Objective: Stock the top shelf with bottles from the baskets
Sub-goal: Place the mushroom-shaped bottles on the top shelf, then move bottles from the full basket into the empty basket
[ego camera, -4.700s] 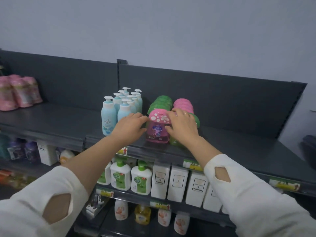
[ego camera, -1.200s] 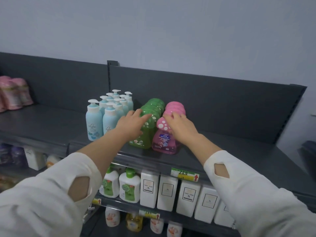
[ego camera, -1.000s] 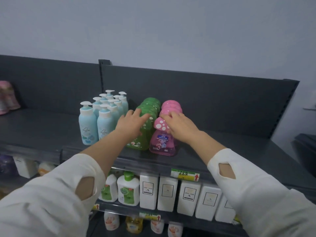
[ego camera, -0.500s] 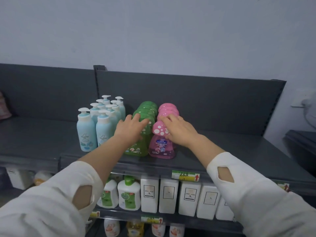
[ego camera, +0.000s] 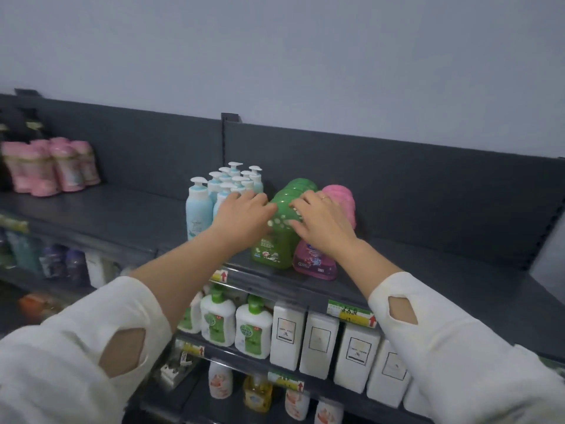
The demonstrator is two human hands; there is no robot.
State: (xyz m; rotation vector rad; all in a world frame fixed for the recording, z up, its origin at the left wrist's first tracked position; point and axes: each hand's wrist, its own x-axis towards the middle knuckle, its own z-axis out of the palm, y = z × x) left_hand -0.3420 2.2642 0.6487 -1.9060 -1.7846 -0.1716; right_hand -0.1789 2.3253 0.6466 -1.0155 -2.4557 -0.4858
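Second shelf down (ego camera: 244, 362) — white pump soaps (ego camera: 253, 330) with green caps stand left of white boxes (ego camera: 356, 353); a yellow-green price tag (ego camera: 350, 315) above.

front pink bottle (ego camera: 315, 261) cap hidden under right hand (ego camera: 324, 224), far-left pink bottles (ego camera: 52, 166) blurred, price tag (ego camera: 350, 313) print probably illegible

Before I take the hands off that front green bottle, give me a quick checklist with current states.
1. Front green bottle standing on the top shelf: ok.
2. Left hand and right hand both rest on its cap: ok.
3. Front pink bottle upright beside it: ok.
4. Gap to the blue pump bottles: cannot tell, left hand covers it.
5. Bare shelf right of the pink row: ok.
6. Baskets in view: not ok, none visible.
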